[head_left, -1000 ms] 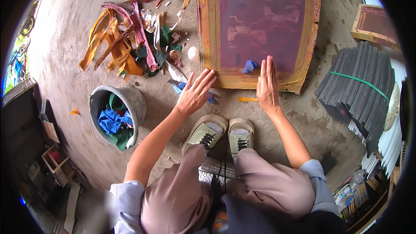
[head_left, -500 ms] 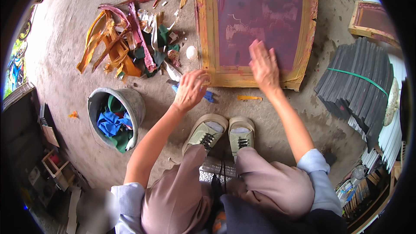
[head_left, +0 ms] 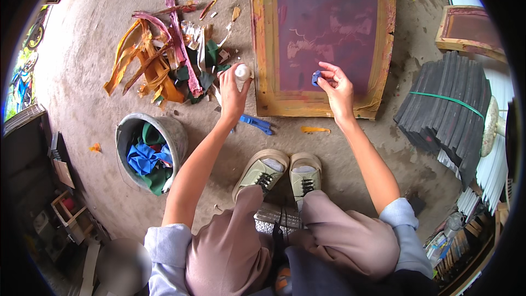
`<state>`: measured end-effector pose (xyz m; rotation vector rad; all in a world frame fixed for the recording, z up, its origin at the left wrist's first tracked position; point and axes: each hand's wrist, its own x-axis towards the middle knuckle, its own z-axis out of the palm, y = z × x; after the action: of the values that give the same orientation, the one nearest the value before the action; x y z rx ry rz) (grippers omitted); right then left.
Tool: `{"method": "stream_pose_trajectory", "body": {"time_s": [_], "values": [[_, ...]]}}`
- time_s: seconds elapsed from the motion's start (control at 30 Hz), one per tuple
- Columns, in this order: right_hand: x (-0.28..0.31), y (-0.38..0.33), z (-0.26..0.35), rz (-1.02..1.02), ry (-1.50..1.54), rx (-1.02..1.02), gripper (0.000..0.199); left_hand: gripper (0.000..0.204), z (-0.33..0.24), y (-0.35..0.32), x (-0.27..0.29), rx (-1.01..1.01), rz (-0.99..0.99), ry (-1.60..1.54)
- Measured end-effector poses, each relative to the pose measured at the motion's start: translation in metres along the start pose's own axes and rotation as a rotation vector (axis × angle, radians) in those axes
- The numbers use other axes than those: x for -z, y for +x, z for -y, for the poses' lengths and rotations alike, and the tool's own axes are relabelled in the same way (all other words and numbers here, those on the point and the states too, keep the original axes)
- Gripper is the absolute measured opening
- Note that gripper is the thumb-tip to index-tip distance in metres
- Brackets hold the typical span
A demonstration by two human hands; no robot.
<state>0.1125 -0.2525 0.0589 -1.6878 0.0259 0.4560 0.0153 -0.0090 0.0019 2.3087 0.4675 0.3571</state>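
Note:
A wood-framed printing screen (head_left: 329, 38) with purple mesh and yellowish, stained tape round its border lies in front of me. At its left edge my left hand (head_left: 234, 97) has its thumb and fingers around a small white round thing (head_left: 242, 72), perhaps a bottle seen from above. Over the screen's lower right part, my right hand (head_left: 337, 94) pinches a small dark blue piece (head_left: 316, 78) between thumb and finger; its kind is unclear. A blue tool like a utility knife (head_left: 257, 124) lies below the screen's lower left corner, beside a thin orange scrap (head_left: 315, 130).
Torn orange, pink, white and green strips (head_left: 156, 71) lie heaped at the far left. A grey bucket (head_left: 176, 141) with blue and green scraps stands nearer. To the right are a dark stack of slats (head_left: 441, 109) bound with a green strap and another framed screen (head_left: 471, 27).
My left hand has moved up from the screen's corner to grasp the white round thing. My right hand, earlier flat over the mesh, now pinches a small blue piece.

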Motion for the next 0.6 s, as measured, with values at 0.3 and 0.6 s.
{"method": "stream_pose_trajectory", "body": {"time_s": [0.3,0.6], "values": [[0.008,-0.011,0.016,0.134,0.340,-0.230,0.017,0.036,-0.044,-0.014,0.017,0.092,0.128,-0.433],[-0.007,-0.026,0.014,0.043,0.145,-0.123,0.011,0.039,-0.117,-0.011,0.016,-0.129,0.485,0.042]]}}
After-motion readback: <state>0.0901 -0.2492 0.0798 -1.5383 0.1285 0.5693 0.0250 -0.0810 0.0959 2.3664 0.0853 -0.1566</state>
